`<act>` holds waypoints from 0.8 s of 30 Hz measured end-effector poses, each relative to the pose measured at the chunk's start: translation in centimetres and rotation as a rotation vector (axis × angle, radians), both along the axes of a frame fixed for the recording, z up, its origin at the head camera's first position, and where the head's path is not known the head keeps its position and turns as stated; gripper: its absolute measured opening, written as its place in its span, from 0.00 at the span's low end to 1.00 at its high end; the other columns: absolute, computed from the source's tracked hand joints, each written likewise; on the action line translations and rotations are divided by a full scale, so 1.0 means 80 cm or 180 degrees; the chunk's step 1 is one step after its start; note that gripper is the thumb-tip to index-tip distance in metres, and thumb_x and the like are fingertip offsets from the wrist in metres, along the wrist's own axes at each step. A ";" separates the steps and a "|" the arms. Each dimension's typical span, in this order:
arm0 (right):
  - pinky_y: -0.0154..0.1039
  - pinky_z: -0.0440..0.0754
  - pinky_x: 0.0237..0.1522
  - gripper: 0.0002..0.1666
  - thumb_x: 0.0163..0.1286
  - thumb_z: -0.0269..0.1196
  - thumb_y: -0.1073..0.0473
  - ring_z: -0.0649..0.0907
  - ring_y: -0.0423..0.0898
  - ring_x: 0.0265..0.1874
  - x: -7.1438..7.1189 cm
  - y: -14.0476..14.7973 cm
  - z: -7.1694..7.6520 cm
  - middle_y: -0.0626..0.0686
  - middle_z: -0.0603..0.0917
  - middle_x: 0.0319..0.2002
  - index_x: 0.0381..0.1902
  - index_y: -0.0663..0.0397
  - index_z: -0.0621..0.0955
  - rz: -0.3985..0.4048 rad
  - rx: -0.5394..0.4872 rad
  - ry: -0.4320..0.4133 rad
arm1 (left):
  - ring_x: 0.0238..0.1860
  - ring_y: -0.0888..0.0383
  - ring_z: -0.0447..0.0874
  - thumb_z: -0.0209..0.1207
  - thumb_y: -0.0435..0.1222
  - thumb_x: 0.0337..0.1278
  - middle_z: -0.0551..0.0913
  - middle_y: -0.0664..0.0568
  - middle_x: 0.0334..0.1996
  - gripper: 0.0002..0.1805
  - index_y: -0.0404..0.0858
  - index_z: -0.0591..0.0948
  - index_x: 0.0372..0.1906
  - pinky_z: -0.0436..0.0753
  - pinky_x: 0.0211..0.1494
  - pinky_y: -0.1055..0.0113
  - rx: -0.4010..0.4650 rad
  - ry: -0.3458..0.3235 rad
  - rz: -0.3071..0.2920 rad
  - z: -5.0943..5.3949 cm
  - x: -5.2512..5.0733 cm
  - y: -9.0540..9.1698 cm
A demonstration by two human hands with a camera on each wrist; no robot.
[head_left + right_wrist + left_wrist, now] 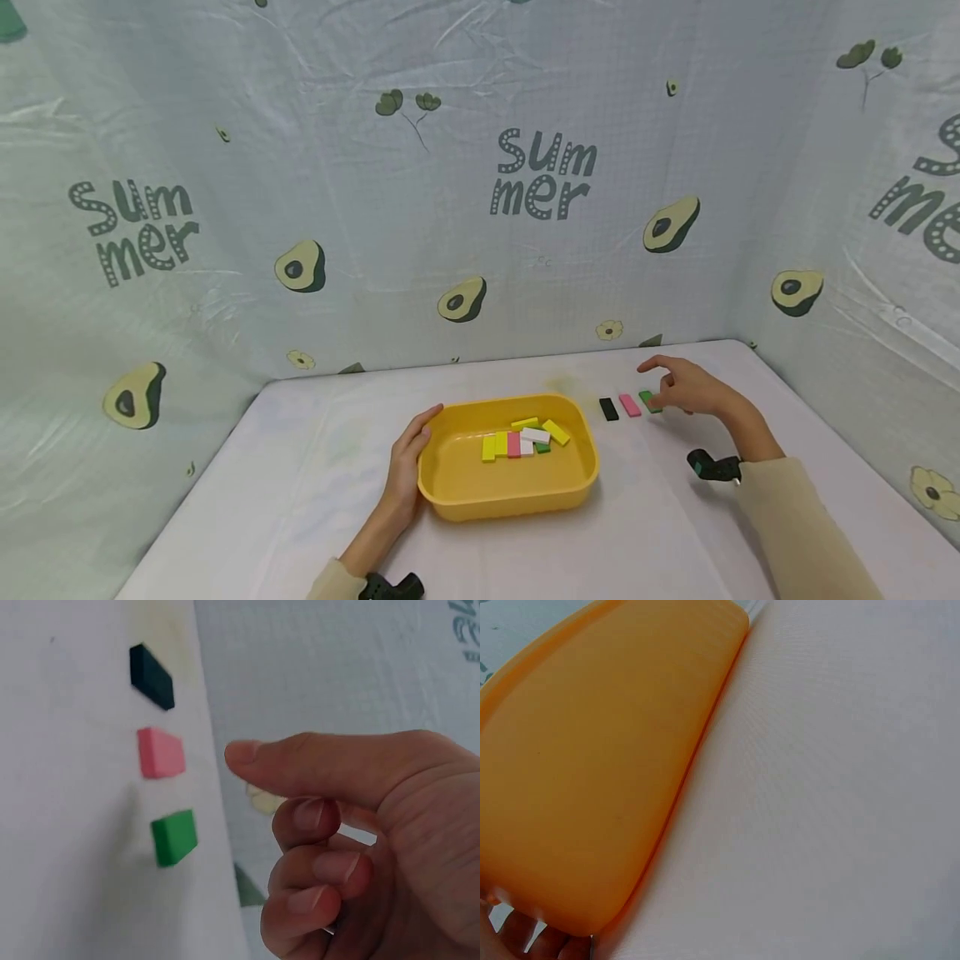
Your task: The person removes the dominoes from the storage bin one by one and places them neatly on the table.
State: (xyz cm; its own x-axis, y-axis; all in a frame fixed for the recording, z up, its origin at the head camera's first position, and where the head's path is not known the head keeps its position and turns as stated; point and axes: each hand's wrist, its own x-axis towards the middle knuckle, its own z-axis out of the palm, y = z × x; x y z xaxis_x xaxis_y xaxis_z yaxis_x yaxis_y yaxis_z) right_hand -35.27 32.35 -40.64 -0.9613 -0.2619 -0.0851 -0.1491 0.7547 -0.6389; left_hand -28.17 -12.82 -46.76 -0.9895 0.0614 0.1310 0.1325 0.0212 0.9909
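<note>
My left hand (405, 467) grips the yellow tray (508, 507) at its left side; in the left wrist view its fingertips (551, 943) curl against the tray's outer wall (592, 772). Small yellow, pink, white and green blocks lie inside, a white one (536, 435) resting over others. Right of the tray, a black block (609, 409), a pink block (630, 405) and a green block (648, 400) form a row. My right hand (692, 387) hovers by the green block, holding nothing. In the right wrist view, the hand (360, 847) has several fingers loosely bent, apart from the blocks.
A white cloth (300, 483) covers the table. Behind it and along the sides hangs a pale sheet (375, 225) printed with avocados and lettering. Black wrist devices show at the left wrist (392, 587) and the right wrist (714, 467).
</note>
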 end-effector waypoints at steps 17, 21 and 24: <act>0.33 0.72 0.23 0.24 0.69 0.68 0.59 0.71 0.43 0.19 0.032 -0.094 0.062 0.48 0.74 0.22 0.62 0.57 0.79 0.0496 -0.0063 0.0796 | 0.78 0.46 0.64 0.37 0.38 0.82 0.65 0.46 0.79 0.26 0.40 0.69 0.77 0.63 0.81 0.51 0.0082 -0.0012 -0.0035 -0.001 -0.002 0.004; 0.33 0.72 0.22 0.22 0.70 0.68 0.59 0.71 0.43 0.19 0.047 -0.127 0.076 0.48 0.74 0.22 0.61 0.54 0.80 0.0703 -0.0095 0.0795 | 0.77 0.45 0.65 0.37 0.38 0.82 0.66 0.45 0.78 0.26 0.39 0.70 0.76 0.66 0.80 0.55 0.0054 0.0024 0.0007 0.000 -0.003 0.004; 0.32 0.72 0.23 0.21 0.71 0.68 0.58 0.71 0.43 0.19 0.051 -0.155 0.082 0.47 0.73 0.22 0.60 0.53 0.80 0.0900 -0.0098 0.0742 | 0.77 0.46 0.65 0.37 0.38 0.82 0.67 0.46 0.78 0.26 0.40 0.70 0.76 0.67 0.79 0.57 0.0018 0.0003 0.0059 0.000 -0.001 0.001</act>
State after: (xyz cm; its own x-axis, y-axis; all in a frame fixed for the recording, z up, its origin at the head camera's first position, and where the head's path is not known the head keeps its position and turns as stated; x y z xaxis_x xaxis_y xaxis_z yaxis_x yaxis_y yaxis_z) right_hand -31.17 19.95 -34.08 -0.8432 -0.5192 0.1397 -0.4934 0.6438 -0.5849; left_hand -28.25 -12.71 -46.74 -0.9903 0.0424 0.1322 0.1331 0.0181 0.9909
